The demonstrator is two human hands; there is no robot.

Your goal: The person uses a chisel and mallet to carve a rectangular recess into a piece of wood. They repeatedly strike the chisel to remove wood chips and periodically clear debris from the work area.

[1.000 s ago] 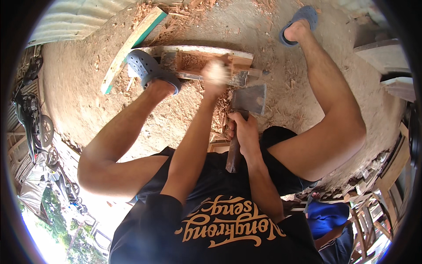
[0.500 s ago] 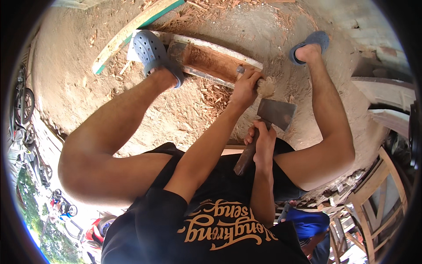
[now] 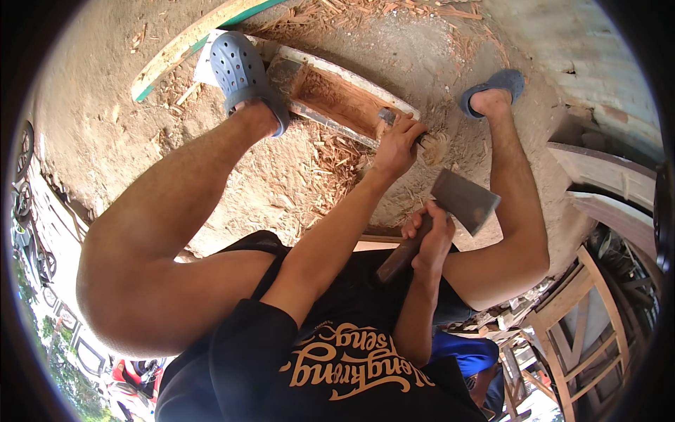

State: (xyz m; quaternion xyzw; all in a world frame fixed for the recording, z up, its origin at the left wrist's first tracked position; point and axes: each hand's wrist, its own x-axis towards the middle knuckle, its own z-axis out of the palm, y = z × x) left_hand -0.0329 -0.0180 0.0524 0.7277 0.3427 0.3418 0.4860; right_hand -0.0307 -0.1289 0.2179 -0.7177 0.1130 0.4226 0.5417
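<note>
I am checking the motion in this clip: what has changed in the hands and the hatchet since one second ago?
The right hand has drawn the hatchet back from beside the hollowed wooden piece to near the knee. The left hand, blurred in mid-air earlier, now grips a chisel-like tool at that piece's near end. The left foot in the grey clog stays on the wood.

A hatchet (image 3: 450, 211) with a broad grey blade and dark wooden handle is held tilted above the ground. A hollowed, reddish wooden block (image 3: 337, 98) is laid on chip-strewn dirt, pinned underfoot.
</note>
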